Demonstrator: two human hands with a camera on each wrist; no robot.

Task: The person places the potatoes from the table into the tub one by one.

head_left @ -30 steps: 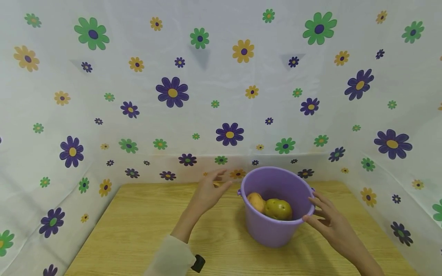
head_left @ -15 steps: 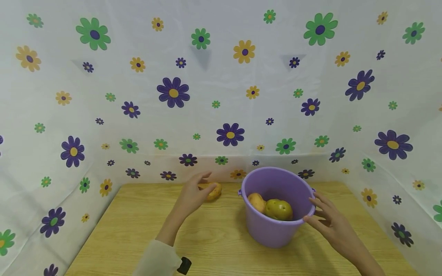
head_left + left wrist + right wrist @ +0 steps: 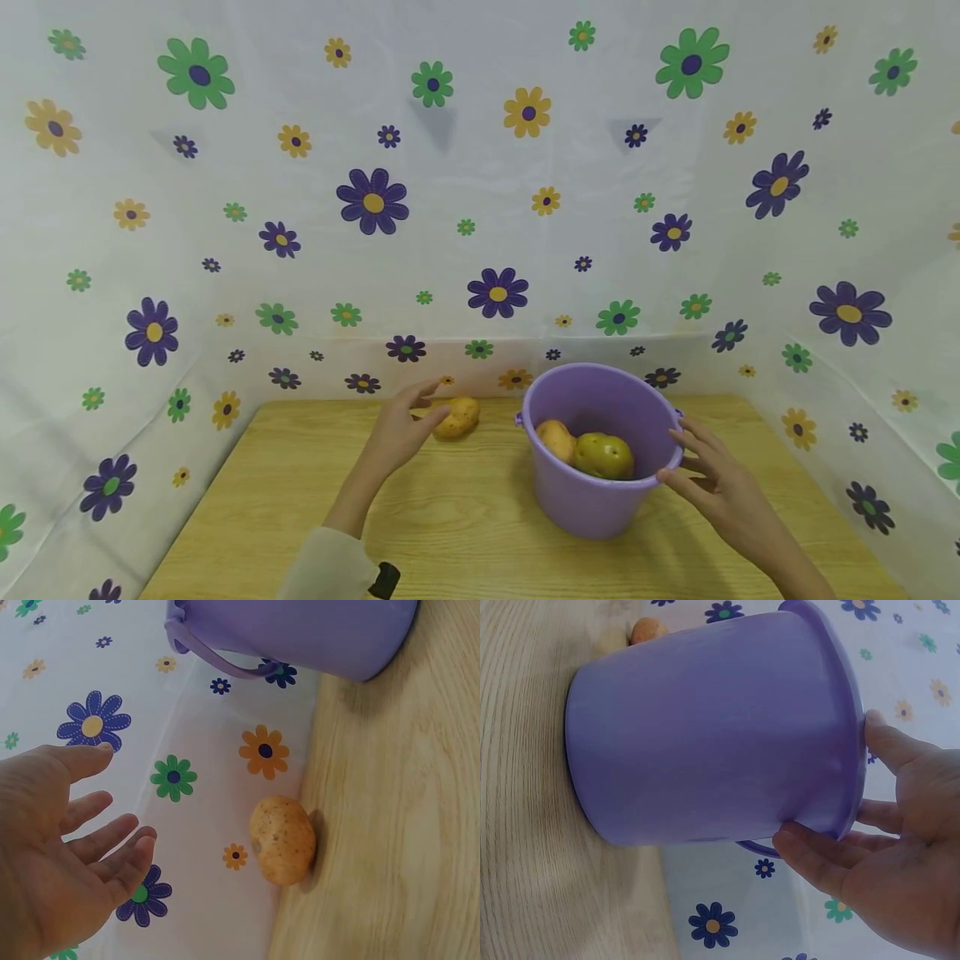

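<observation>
A purple bucket [image 3: 592,508] stands upright on the table with potatoes inside, one yellowish potato [image 3: 556,439] and one greenish potato [image 3: 603,456]. My right hand [image 3: 716,483] holds the bucket's rim at the right side; in the right wrist view its thumb and fingers [image 3: 814,859] are spread on the rim and upper wall. Left of the bucket, another potato [image 3: 457,417] lies on the table by the back wall. Just left of that potato is my left hand [image 3: 397,429], its fingers loosely bent, and nothing in it. In the left wrist view a gap separates this hand from the potato [image 3: 283,840].
The wooden table [image 3: 450,533] meets a white flowered sheet [image 3: 480,250] at the back and sides. The bucket's handle [image 3: 225,664] hangs down along its outside. A dark band [image 3: 385,581] is on my left wrist by the sleeve [image 3: 326,562].
My left hand has moved left, away from the bucket, and the third potato now shows on the table, lying apart from the hand. The right hand and bucket have stayed put.
</observation>
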